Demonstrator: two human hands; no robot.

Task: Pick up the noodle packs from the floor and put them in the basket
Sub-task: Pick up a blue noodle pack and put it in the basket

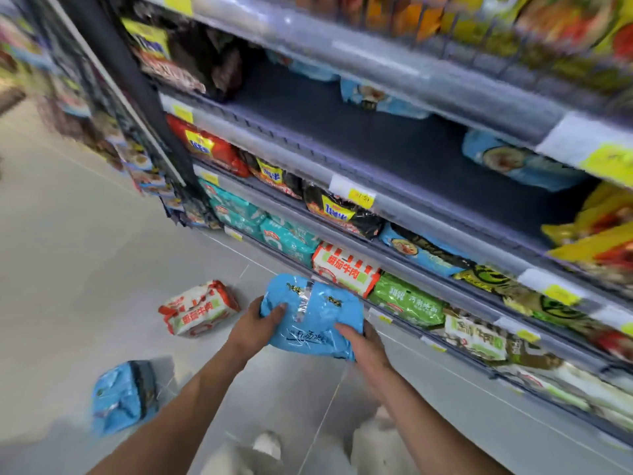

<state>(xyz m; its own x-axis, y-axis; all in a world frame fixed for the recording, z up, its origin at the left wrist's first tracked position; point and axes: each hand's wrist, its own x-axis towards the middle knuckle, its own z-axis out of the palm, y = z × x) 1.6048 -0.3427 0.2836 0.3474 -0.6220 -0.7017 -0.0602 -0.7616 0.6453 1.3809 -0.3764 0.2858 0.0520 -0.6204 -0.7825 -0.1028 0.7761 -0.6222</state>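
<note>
Left hand (255, 325) and right hand (364, 344) grip opposite ends of the blue noodle pack (311, 317) between them.

Aisle floor (85, 234) left of the shelving unit (411, 212): broad bare tile. Two obstructions lie on it — a red-and-white noodle pack (198, 308) near the bottom shelf's front edge, and a blue floor pack (125, 395) well apart, nearer the camera, with bare tile between them. The held blue pack (311, 317), gripped by the left hand (255, 323) and right hand (363, 341), hangs before the packed lower shelves. The upper middle shelf (376, 138) shows open deck between packs.
</note>
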